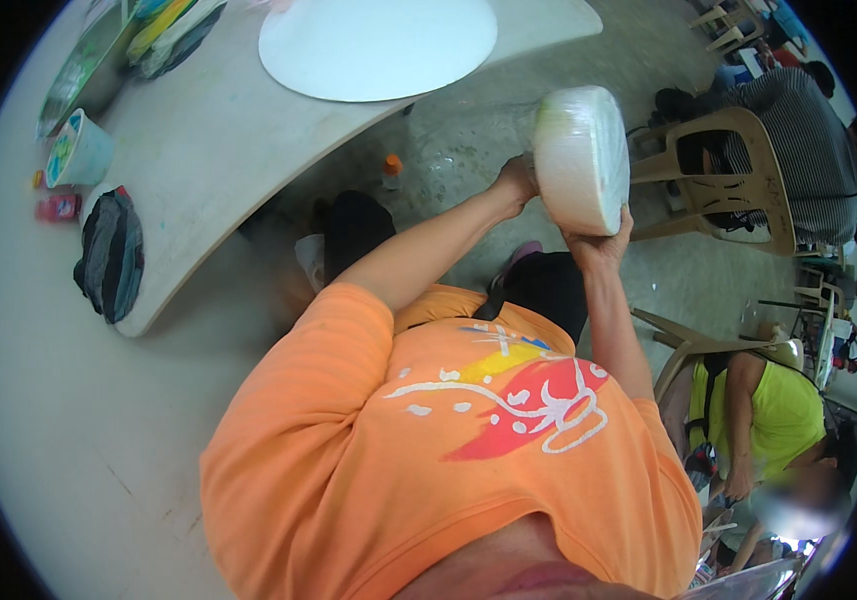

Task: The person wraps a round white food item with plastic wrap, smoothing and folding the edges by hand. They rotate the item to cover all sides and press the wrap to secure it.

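Note:
A thick white disc wrapped in clear plastic film (580, 160) is held up on its edge, out past my knees and beyond the table's edge. My left hand (518, 184) is closed against its lower left side, the fingers partly behind it. From below, my right hand (600, 240) cups the bottom, with fingers curled round the lower right edge. Loose clear film seems to trail off to the left of the disc. Its far face is hidden.
Left of me is a curved grey table (198, 150) with a large white round board (378, 45), a paint-smeared tub (80, 150) and a dark cloth (111, 255). An orange-capped bottle (392, 172) stands on the floor. Right are a beige plastic chair (763, 185) and seated people.

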A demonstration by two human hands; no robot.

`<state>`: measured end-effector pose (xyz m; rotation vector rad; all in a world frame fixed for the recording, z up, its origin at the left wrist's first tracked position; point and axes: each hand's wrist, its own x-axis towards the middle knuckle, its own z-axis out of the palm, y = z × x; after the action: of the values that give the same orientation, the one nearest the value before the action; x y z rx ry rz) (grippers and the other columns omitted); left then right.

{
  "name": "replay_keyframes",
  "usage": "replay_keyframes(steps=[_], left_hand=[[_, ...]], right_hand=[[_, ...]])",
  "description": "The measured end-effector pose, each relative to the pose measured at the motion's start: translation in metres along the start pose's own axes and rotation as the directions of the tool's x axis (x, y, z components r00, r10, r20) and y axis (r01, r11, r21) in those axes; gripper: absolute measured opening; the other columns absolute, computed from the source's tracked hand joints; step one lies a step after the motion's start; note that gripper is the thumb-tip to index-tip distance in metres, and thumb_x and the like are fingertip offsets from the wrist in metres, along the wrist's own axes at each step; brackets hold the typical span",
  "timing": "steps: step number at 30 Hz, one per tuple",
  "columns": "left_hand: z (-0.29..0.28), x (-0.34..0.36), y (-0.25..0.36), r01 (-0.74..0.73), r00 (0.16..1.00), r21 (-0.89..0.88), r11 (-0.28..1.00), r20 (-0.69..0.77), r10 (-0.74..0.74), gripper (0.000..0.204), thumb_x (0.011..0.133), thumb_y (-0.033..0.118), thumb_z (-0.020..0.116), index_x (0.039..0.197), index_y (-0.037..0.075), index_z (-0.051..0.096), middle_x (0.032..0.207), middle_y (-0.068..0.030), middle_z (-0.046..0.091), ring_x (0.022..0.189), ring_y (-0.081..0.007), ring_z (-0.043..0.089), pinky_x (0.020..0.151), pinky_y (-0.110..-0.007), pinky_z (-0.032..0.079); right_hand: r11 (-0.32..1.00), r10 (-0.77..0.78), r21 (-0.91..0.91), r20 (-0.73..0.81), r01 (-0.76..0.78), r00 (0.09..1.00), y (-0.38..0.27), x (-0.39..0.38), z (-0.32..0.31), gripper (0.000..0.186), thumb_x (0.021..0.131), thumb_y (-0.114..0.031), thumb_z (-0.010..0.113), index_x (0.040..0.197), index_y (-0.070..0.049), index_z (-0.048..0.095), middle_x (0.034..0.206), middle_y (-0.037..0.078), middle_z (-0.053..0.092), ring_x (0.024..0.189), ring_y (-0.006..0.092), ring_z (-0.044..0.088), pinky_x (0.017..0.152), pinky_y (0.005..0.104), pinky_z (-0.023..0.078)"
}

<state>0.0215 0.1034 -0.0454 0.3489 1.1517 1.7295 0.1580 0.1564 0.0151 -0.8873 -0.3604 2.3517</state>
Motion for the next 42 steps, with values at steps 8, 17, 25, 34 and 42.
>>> replay_keyframes(steps=[8, 17, 25, 34, 42], left_hand=[[-0.055, 0.013, -0.008, 0.071, 0.997, 0.588, 0.806, -0.047, -0.054, 0.053, 0.074, 0.026, 0.069, 0.117, 0.000, 0.052, 0.112, -0.0156, 0.056, 0.096, -0.0191, 0.054, 0.077, -0.030, 0.044], [-0.077, -0.026, 0.039, 0.097, 0.969, 0.374, 0.922, -0.247, -0.002, 0.037, 0.071, 0.007, 0.054, 0.108, 0.007, 0.059, 0.083, -0.0035, 0.058, 0.066, -0.0107, 0.050, 0.052, -0.025, 0.039], [-0.037, -0.038, 0.061, 0.168, 0.985, 0.105, 0.980, 0.009, -0.170, 0.031, 0.078, 0.017, 0.061, 0.106, 0.002, 0.059, 0.080, -0.0013, 0.056, 0.061, -0.0090, 0.046, 0.056, -0.023, 0.041], [-0.052, -0.021, 0.026, 0.049, 0.966, 0.220, 0.974, 0.238, -0.102, 0.021, 0.083, 0.017, 0.062, 0.097, 0.002, 0.060, 0.077, 0.0002, 0.054, 0.064, -0.0081, 0.047, 0.059, -0.022, 0.041], [-0.048, -0.033, 0.011, -0.037, 0.982, 0.179, 0.983, 0.186, 0.003, 0.027, 0.080, 0.015, 0.065, 0.100, -0.001, 0.059, 0.083, -0.0040, 0.059, 0.071, -0.0102, 0.052, 0.065, -0.024, 0.045]], right_hand=[[0.997, -0.072, 0.014, -0.021, 0.072, 0.997, -0.028, 0.001, -0.009, 0.046, 0.080, -0.043, 0.050, 0.116, -0.014, 0.052, 0.115, 0.008, 0.054, 0.105, 0.0275, 0.054, 0.084, 0.0472, 0.047], [0.995, -0.090, -0.049, -0.077, 0.087, 0.993, -0.034, 0.009, -0.024, 0.051, 0.079, -0.042, 0.051, 0.123, -0.015, 0.047, 0.119, 0.007, 0.052, 0.109, 0.0286, 0.051, 0.088, 0.0485, 0.044], [0.993, -0.078, -0.092, -0.055, 0.073, 0.995, -0.027, 0.011, -0.018, 0.053, 0.081, -0.043, 0.049, 0.125, -0.015, 0.045, 0.122, 0.007, 0.051, 0.111, 0.0287, 0.049, 0.090, 0.0501, 0.043], [0.996, -0.026, -0.080, -0.001, 0.026, 1.000, -0.024, 0.006, -0.021, 0.052, 0.083, -0.045, 0.044, 0.125, -0.013, 0.044, 0.121, 0.008, 0.052, 0.107, 0.0292, 0.054, 0.087, 0.0505, 0.045], [0.995, -0.019, -0.095, 0.026, 0.021, 0.999, -0.016, -0.003, -0.008, 0.052, 0.083, -0.044, 0.044, 0.126, -0.014, 0.044, 0.124, 0.009, 0.050, 0.111, 0.0283, 0.051, 0.090, 0.0497, 0.043]])
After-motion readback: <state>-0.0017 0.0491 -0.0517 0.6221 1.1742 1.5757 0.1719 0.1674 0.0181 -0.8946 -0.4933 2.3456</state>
